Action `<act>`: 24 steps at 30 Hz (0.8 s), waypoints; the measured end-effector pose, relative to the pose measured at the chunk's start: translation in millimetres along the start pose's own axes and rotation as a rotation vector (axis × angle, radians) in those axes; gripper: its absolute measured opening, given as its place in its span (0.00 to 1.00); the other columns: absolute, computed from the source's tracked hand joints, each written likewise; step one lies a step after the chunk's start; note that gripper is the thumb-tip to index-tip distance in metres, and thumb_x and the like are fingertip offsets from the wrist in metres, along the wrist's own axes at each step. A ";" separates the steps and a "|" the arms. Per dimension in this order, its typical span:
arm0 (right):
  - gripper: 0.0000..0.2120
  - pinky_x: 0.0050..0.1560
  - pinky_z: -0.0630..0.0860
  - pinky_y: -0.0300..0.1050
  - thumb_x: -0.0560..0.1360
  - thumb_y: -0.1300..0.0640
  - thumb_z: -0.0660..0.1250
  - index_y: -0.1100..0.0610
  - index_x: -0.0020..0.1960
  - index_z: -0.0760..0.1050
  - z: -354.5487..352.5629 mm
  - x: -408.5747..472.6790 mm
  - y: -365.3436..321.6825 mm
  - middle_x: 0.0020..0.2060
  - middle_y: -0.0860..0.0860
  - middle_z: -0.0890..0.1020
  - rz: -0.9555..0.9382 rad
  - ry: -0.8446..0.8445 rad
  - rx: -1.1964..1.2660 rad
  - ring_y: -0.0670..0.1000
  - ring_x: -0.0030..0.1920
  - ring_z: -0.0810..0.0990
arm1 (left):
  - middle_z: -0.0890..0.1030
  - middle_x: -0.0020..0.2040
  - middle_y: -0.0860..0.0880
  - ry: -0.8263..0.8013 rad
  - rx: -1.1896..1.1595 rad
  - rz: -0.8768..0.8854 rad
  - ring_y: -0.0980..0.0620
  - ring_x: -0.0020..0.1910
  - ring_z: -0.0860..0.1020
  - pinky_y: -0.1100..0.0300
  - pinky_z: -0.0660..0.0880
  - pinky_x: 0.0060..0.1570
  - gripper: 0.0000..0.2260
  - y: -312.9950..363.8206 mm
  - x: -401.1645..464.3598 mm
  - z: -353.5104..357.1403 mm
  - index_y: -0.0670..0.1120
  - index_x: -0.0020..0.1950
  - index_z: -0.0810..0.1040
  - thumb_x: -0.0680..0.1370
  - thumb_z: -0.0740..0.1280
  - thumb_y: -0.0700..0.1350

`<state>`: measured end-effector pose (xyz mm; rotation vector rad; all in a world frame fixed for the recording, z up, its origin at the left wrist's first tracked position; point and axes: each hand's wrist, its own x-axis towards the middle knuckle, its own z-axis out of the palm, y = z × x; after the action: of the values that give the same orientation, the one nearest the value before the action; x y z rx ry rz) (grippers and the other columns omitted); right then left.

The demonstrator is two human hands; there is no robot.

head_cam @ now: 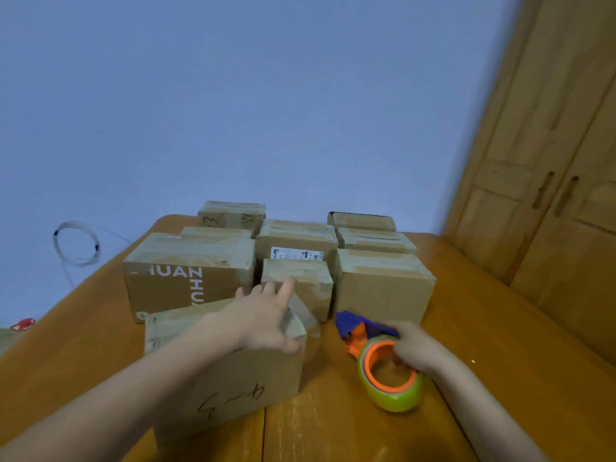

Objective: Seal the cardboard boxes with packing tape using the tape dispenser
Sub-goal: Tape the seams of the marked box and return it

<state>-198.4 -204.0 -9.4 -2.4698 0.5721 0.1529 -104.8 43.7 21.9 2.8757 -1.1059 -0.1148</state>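
Nearest, on the wooden bench: a cardboard box with handwriting on its front, tilted a little. On top of it, the left hand, fingers straight and spread, pressing flat on the taped lid, with a strip of clear tape hanging over the right edge. Just right of that box, the tape dispenser, purple and orange with a green roll, resting on the bench. Around its far side, the right hand, grip curled round the dispenser. Behind, a cluster of more boxes, tops taped, the biggest at left printed with white letters. Farther back, a blue wall, a coil of cable at left, wooden doors at right.
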 end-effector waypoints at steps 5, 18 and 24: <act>0.09 0.30 0.68 0.34 0.69 0.67 0.70 0.56 0.45 0.78 18.8 22.9 24.1 0.38 0.52 0.80 0.029 0.008 0.012 0.50 0.40 0.78 | 0.50 0.79 0.47 -0.041 -0.042 0.161 0.49 0.78 0.49 0.39 0.36 0.71 0.48 -14.9 -9.8 -5.3 0.51 0.78 0.37 0.73 0.67 0.64; 0.32 0.71 0.54 0.30 0.72 0.66 0.57 0.38 0.69 0.68 65.0 -5.5 -51.5 0.69 0.36 0.68 -0.834 0.310 0.327 0.39 0.72 0.59 | 0.42 0.79 0.49 0.043 -0.104 0.166 0.53 0.78 0.43 0.63 0.38 0.70 0.54 -26.0 -16.4 13.7 0.47 0.78 0.36 0.68 0.67 0.69; 0.30 0.73 0.58 0.41 0.69 0.61 0.54 0.45 0.70 0.68 110.4 9.4 -50.2 0.68 0.39 0.71 -0.914 0.354 0.420 0.46 0.73 0.63 | 0.43 0.79 0.51 0.027 -0.123 0.162 0.56 0.77 0.43 0.67 0.37 0.67 0.54 -29.4 -16.8 13.9 0.47 0.79 0.42 0.63 0.58 0.75</act>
<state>-165.9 -107.2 -75.5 -2.1058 -0.3932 -0.6970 -98.9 76.4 6.5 2.6616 -1.2736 -0.1310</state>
